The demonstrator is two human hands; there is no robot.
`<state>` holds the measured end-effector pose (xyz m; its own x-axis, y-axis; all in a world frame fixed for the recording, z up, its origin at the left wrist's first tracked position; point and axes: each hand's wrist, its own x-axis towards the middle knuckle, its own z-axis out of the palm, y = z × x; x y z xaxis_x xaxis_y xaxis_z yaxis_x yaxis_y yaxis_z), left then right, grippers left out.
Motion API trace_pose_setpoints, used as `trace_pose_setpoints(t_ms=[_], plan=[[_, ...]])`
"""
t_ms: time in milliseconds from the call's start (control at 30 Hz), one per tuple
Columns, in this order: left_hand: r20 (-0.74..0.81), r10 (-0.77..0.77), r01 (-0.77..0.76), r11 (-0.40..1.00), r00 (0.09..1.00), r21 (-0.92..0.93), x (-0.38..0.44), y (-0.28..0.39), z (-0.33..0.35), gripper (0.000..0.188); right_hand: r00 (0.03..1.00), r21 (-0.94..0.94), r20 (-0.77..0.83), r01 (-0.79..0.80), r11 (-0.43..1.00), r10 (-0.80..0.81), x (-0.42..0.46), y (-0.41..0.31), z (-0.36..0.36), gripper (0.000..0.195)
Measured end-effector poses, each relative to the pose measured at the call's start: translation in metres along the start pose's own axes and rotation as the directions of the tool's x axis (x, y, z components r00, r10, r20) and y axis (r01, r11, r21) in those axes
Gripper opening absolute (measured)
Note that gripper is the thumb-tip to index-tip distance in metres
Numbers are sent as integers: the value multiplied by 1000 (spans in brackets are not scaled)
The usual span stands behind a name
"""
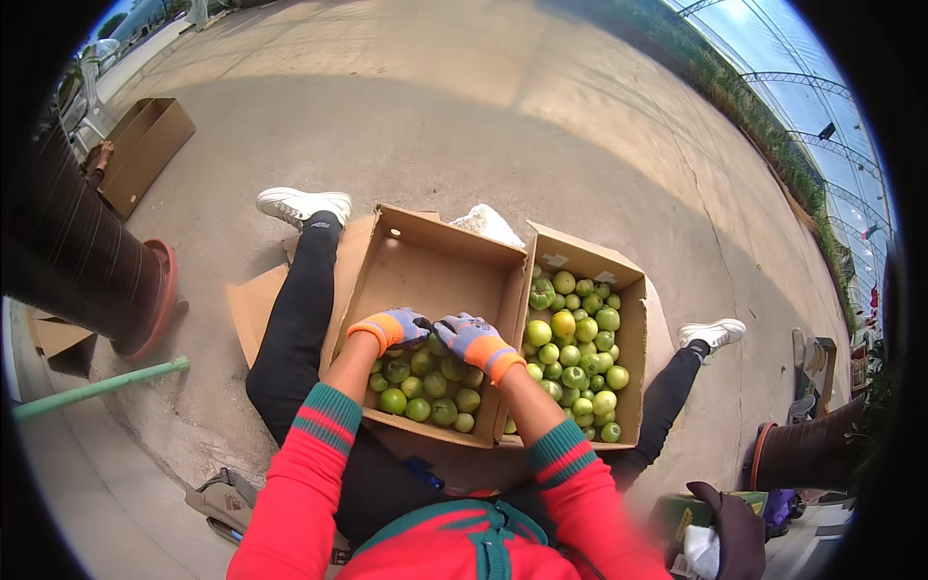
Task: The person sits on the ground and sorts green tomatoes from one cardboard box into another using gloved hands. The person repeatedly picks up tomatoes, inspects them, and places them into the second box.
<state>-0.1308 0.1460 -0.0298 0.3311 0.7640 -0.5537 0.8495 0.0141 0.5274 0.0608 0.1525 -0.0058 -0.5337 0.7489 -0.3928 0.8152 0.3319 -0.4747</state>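
Both of my hands wear grey-purple and orange work gloves with dark fingertips. My left hand [394,329] and my right hand [473,338] almost meet above the left cardboard box [442,268]. Their fingers curl down towards green tomatoes [444,412] that cover the near part of that box; its far part shows bare cardboard. Whether the fingers grip a tomato is hidden by the gloves. Against its right side stands a second cardboard box [633,348], holding many tomatoes [573,353], mostly green with a few yellowish or orange ones.
My legs spread on both sides of the boxes, over flattened cardboard [254,304]. A white bundle [487,223] lies behind them. Large dark plant pots [80,239] stand at left and right. A green pole [101,388] juts in from the left. Another person's hand [106,154] touches a cardboard box [148,156].
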Motion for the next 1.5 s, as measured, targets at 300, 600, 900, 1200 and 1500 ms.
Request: trace_pose_setpoints(t_ms=[300, 600, 900, 1200, 1500], plan=[[-154, -3, 21, 993, 988, 114, -87, 27, 7, 35, 959, 182, -52, 284, 941, -279, -83, 1, 1, 45], [-182, 74, 0, 927, 981, 375, -93, 77, 50, 67, 835, 333, -490, 444, 832, -249, -125, 22, -13, 35], [-209, -76, 197, 731, 975, 653, -85, 125, 89, 56, 716, 358, -681, 510, 782, -156, -159, 42, -2, 35], [-408, 636, -570, 770, 655, 285, -59, 81, 89, 35, 628, 52, -710, 497, 866, -318, -184, 22, 1, 61], [-641, 74, -170, 981, 764, -89, -5, 103, 77, 56, 692, 799, -476, 599, -63, 543, -150, 105, 5, 48]])
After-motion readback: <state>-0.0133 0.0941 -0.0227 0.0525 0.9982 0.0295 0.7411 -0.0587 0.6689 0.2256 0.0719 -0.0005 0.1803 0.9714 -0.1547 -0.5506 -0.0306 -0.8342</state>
